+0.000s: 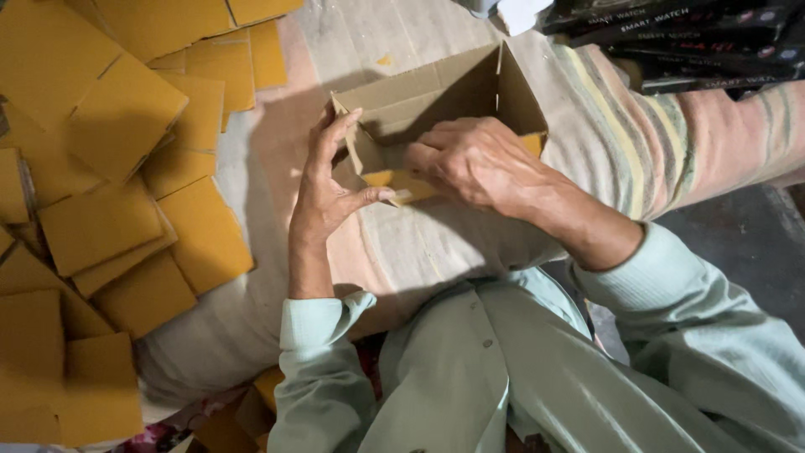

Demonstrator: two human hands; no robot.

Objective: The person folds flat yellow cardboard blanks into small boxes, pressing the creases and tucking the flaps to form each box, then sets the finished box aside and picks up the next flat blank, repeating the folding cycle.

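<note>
A small brown cardboard box stands open on a striped cloth in front of me, its walls raised and its near flaps folded inward. My left hand presses its fingers against the box's left wall, the thumb on the near yellow flap. My right hand lies over the near edge with its fingers curled down onto the folded flaps inside the box.
Several flat yellow cardboard blanks lie heaped across the left side. A stack of dark flat packages sits at the top right. The striped cloth covers the surface; dark floor shows at the right.
</note>
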